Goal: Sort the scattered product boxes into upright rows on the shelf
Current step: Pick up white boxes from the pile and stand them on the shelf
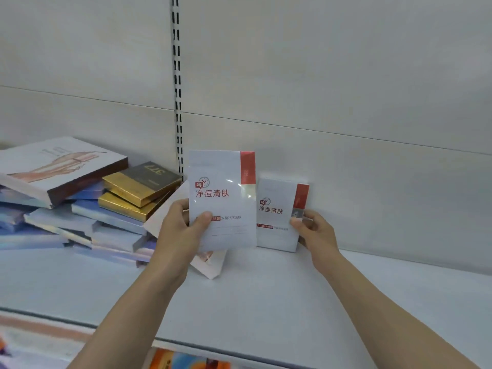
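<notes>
The white box [222, 201] pinched upright in the left hand [183, 227] hangs just left of its standing twin [279, 217], which the right hand [315, 230] pinches steady at the shelf [266, 302] back.

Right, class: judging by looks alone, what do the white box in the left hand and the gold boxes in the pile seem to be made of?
White box in the left hand: probably card under a clear glossy film, going by the bright glare streaks across its flat printed face.
Gold boxes: seemingly card with a metallic foil finish; the gold edges shine like brushed metal, though the core is hidden.
</notes>
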